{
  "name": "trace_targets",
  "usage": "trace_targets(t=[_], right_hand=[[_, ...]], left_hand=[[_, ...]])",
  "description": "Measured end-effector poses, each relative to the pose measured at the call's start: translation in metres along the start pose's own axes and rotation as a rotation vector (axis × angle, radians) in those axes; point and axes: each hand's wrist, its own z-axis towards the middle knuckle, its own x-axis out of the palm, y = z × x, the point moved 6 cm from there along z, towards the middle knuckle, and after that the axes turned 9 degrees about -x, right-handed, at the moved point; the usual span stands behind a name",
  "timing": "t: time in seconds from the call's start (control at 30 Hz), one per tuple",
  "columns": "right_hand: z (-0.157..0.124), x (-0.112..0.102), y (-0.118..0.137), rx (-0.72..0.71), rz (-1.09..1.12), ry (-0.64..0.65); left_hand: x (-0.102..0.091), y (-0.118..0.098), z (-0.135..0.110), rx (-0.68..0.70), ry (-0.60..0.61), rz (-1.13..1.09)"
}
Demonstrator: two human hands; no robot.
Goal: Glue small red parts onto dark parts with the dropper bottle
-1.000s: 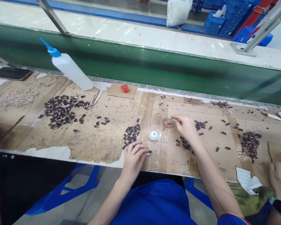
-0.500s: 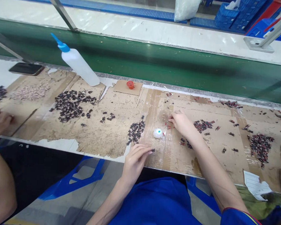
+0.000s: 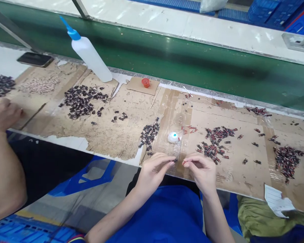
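Note:
At the table's front edge my left hand (image 3: 154,172) pinches a small black part (image 3: 175,160) between thumb and fingertips. Close by on the right, my right hand (image 3: 202,171) is closed in a pinch on a tiny red piece (image 3: 184,162), mostly hidden by the fingers. A narrow gap separates the two pinches. Just beyond them sits a small white rounded container (image 3: 173,137) with a bluish spot on top, and loose red pieces (image 3: 192,128) lie behind it. Black parts (image 3: 149,133) form a pile left of it; black-and-red parts (image 3: 214,148) are heaped to the right.
A white bottle with blue nozzle (image 3: 92,59) leans at the back near an orange cup (image 3: 145,82) on cardboard. Another person's hand (image 3: 5,113) rests at the far left, below a phone (image 3: 35,59). More black parts (image 3: 83,103) and a black-and-red heap (image 3: 288,162) lie either side.
My right hand has come back from the red pieces to beside my left hand, now pinching a red piece. My left hand still holds the black part. The view has shifted slightly.

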Motion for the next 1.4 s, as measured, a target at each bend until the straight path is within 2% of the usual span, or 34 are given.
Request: trace_targets(t=[0.07, 0.2, 0.4, 0.5, 0.6, 0.8, 0.93, 1.07, 1.2, 1.4], right_hand=[[-0.004, 0.005, -0.004, 0.025, -0.003, 0.029], [-0.006, 0.006, -0.003, 0.051, -0.150, 0.092], [-0.006, 0.004, -0.001, 0.120, -0.252, 0.099], [-0.008, 0.006, -0.002, 0.156, -0.266, 0.104], [-0.008, 0.009, -0.005, 0.222, -0.238, 0.116], [-0.008, 0.013, -0.010, 0.384, -0.004, 0.081], [-0.011, 0.012, -0.014, 0.436, 0.053, 0.081], [-0.014, 0.009, -0.012, 0.395, 0.014, 0.114], [-0.020, 0.008, -0.008, 0.353, -0.048, 0.142], [-0.023, 0.001, -0.005, 0.246, -0.152, 0.054]], left_hand=[[-0.001, -0.006, -0.002, 0.065, -0.023, 0.037], [-0.001, -0.013, -0.006, 0.145, -0.052, 0.110], [0.001, -0.019, -0.008, 0.191, 0.009, 0.143], [0.001, -0.018, -0.008, 0.141, 0.040, 0.124], [0.001, -0.012, -0.006, 0.026, 0.073, 0.078], [0.004, 0.002, -0.004, -0.237, 0.128, -0.078], [0.009, 0.010, -0.006, -0.355, 0.160, -0.156], [0.012, 0.014, -0.008, -0.396, 0.182, -0.151], [0.011, 0.011, -0.007, -0.372, 0.139, -0.125], [0.015, 0.010, -0.005, -0.363, 0.170, -0.155]])
